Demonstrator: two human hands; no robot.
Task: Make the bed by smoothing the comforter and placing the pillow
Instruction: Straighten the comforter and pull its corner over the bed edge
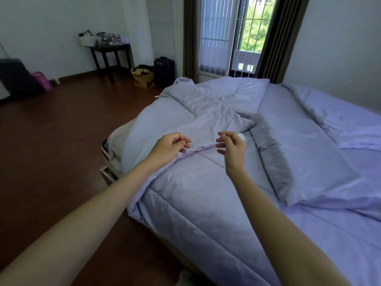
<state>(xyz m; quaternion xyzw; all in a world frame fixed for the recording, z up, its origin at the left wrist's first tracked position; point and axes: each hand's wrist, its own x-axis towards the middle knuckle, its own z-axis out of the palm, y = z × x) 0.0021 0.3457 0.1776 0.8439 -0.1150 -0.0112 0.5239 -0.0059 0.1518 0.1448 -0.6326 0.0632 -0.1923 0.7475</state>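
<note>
A lilac comforter (206, 112) lies rumpled and folded back over the left half of the bed (115, 141). Its folded edge runs between my two hands. My left hand (169, 147) hovers just above that edge, fingers curled and apart, holding nothing. My right hand (232, 145) is just to the right, fingers spread loosely over the fabric, also holding nothing. A lilac pillow (305, 157) with a grey side lies lengthwise on the bed to the right of my right hand. A small white tag (242, 136) shows behind my right hand.
Dark wooden floor (61, 141) lies to the left of the bed. A dark side table (111, 52) with bags stands at the far wall, a suitcase (164, 71) and a box (143, 77) near the curtained window (233, 34). A white wall bounds the bed's right side.
</note>
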